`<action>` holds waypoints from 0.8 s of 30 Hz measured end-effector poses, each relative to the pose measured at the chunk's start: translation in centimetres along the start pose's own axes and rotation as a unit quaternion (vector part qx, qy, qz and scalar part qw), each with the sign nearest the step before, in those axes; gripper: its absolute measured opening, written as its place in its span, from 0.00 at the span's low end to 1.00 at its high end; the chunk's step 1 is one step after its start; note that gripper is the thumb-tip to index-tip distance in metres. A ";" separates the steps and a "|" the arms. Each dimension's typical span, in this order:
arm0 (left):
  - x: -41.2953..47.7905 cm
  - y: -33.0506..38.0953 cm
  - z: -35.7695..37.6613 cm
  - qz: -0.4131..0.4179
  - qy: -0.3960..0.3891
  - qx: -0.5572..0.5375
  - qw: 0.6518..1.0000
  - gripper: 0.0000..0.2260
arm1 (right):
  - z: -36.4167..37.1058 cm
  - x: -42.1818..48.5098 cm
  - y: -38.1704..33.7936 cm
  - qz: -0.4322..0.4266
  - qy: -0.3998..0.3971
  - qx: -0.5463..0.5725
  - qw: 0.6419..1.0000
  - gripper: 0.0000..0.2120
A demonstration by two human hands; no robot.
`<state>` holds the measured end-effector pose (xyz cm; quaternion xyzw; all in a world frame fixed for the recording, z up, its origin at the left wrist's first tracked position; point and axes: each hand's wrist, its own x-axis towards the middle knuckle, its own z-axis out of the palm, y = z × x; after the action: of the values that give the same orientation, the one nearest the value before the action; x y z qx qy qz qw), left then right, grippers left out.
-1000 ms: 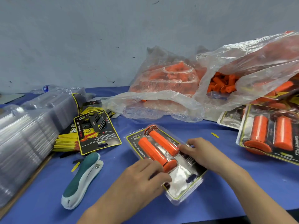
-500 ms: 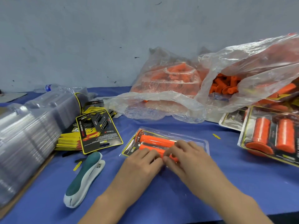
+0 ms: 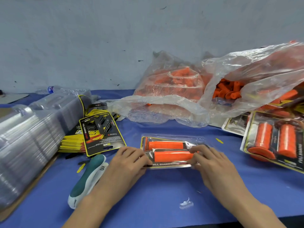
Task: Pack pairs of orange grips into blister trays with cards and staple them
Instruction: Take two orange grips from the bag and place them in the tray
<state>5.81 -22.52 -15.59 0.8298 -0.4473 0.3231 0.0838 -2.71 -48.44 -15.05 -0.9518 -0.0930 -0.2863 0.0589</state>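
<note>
Blister tray (image 3: 174, 138) lay flat on the blue desk (image 3: 164, 191), centre front, long axis running left to right. Two orange grips (image 3: 165, 145) sat side by side inside it, over a card (image 3: 164, 164) whose printed strip showed along the near edge.

Left hand (image 3: 130, 160) held the tray's left end, fingers curled down onto the near corner. Right hand (image 3: 209, 160) gripped the right end, fingers curled over the clear plastic there. Thumbs not visible on either.

Judged step: closing and squaring the tray before stapling. To do it well, press both ends evenly so the shell seats along its whole rim, keep the card flush under the edge, and hold one end pinned while reaching for the stapler (image 3: 87, 178), which lay just beside the left forearm.

Further out: stack of cards (image 3: 98, 129) and nested empty trays (image 3: 29, 137) to the left, bags of loose grips (image 3: 230, 89) behind, a finished pack (image 3: 276, 142) to the right.

Hard to tell: whether the shell was fully snapped shut, as glare masked the seam. Right-hand packs cut off by the frame.
</note>
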 end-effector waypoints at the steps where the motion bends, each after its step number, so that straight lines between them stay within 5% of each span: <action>1: -0.1 -0.1 -0.1 0.003 -0.003 -0.004 1.000 0.07 | -0.1 0.0 0.4 0.013 0.001 -0.010 1.000 0.18; 4: 0.0 0.7 -0.2 0.021 0.013 -0.008 1.000 0.02 | 0.0 0.0 -0.3 0.032 0.022 -0.051 0.998 0.20; 7: 0.4 2.4 0.1 0.046 0.036 -0.013 0.998 0.03 | 1.0 0.0 -3.0 -0.041 0.038 -0.042 0.998 0.15; 15: -0.3 0.2 0.2 0.044 0.030 -0.068 0.996 0.04 | 0.9 0.4 -2.1 -0.088 -0.066 0.232 0.966 0.07; 20: -0.3 -0.3 0.8 0.011 0.025 -0.091 0.995 0.03 | 0.3 1.3 -1.4 -0.092 -0.075 0.210 0.971 0.10; 24: 0.1 -0.1 0.4 0.031 0.022 -0.047 0.998 0.03 | 0.1 0.5 -1.6 -0.117 -0.080 0.089 0.986 0.11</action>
<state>6.07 -22.70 -15.84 0.8033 -0.4856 0.3222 0.1227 -2.58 -46.78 -14.71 -0.9452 -0.2335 -0.2045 0.1014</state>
